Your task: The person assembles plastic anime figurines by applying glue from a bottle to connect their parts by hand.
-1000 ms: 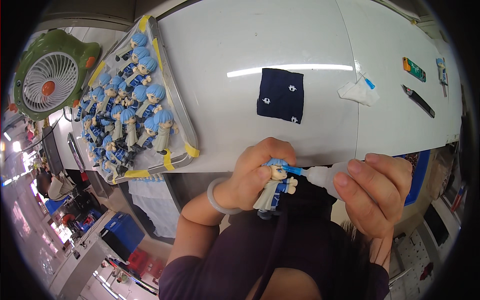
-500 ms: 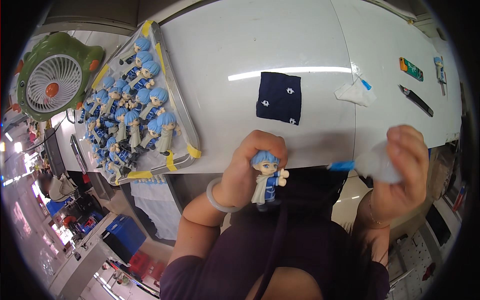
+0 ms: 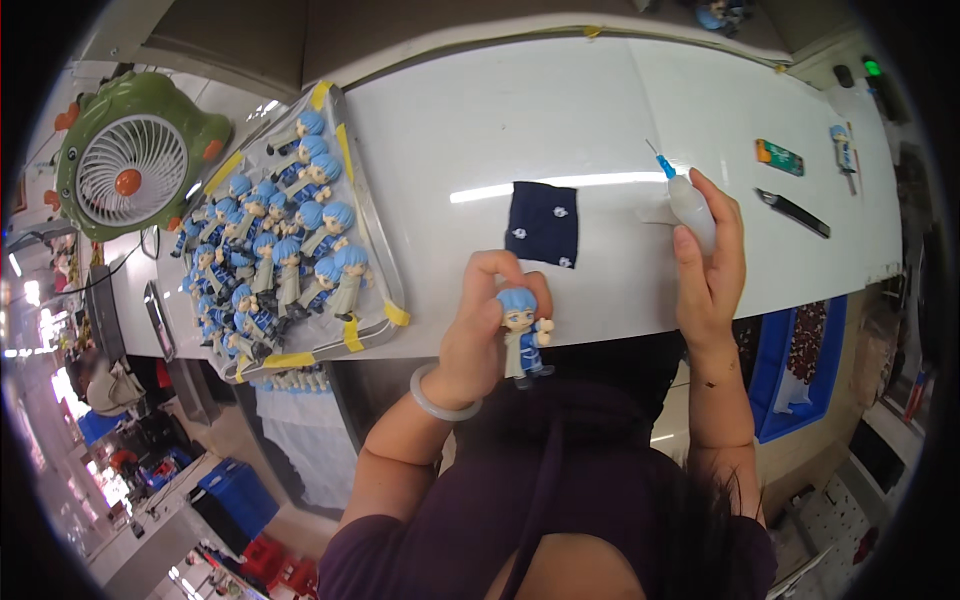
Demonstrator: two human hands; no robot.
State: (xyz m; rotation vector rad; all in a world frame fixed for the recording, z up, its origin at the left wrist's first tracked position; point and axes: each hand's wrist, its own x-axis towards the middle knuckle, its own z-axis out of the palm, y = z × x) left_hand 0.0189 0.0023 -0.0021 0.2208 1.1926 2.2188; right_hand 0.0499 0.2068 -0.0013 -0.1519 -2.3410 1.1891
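Observation:
My left hand [image 3: 474, 335] is closed around a small figurine [image 3: 520, 345] with blue hair, a pale cape and blue clothes, holding it upright above the table's front edge. My right hand [image 3: 712, 280] grips a translucent white needle-tip squeeze bottle [image 3: 690, 208], whose blue hub and thin needle point up and away to the left. Behind the bottle, a white wipe [image 3: 655, 208] is partly hidden. Beyond my left hand lies a dark navy cloth [image 3: 543, 222] with small white prints.
A metal tray [image 3: 384, 265] edged with yellow tape holds many similar figurines at the left. Beside it stands a green fan [image 3: 135, 160]. Farther right lie a utility knife [image 3: 793, 213], a green-and-orange box [image 3: 779, 157] and another figurine [image 3: 843, 150]. A blue bin [image 3: 765, 410] sits below the table's right side.
My right hand has swung left and away from me with the bottle, which now points up over the wipe. My left hand has shifted slightly left with the figurine. The view has tilted up.

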